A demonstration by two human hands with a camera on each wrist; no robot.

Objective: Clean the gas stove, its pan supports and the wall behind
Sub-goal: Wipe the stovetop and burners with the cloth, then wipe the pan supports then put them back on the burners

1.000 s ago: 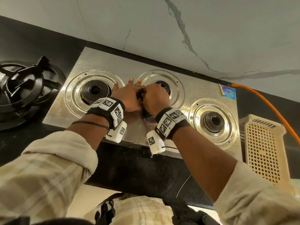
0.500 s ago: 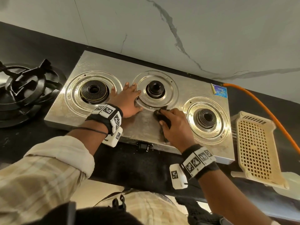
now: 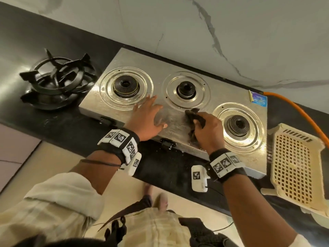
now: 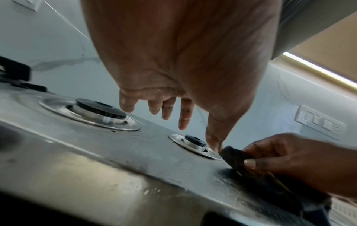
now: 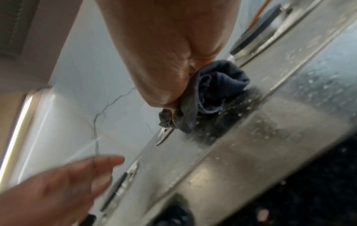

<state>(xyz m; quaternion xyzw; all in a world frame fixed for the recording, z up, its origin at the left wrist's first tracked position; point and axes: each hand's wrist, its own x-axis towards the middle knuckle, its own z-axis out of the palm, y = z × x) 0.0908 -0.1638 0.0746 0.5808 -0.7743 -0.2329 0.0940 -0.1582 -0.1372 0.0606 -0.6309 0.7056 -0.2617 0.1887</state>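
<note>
The right hand [image 3: 207, 132] pinches a dark cloth [image 3: 194, 118] against the stove [image 3: 178, 122] top just in front of the middle burner [image 3: 186, 90], the nearer hand to it, while the left hand [image 3: 147, 120] lies spread flat beside it

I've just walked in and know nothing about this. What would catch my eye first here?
The steel gas stove with three bare burners, in the middle. On its front edge the right hand grips a dark cloth while the left hand lies flat beside it. The black pan supports sit stacked on the counter to the left.
</note>
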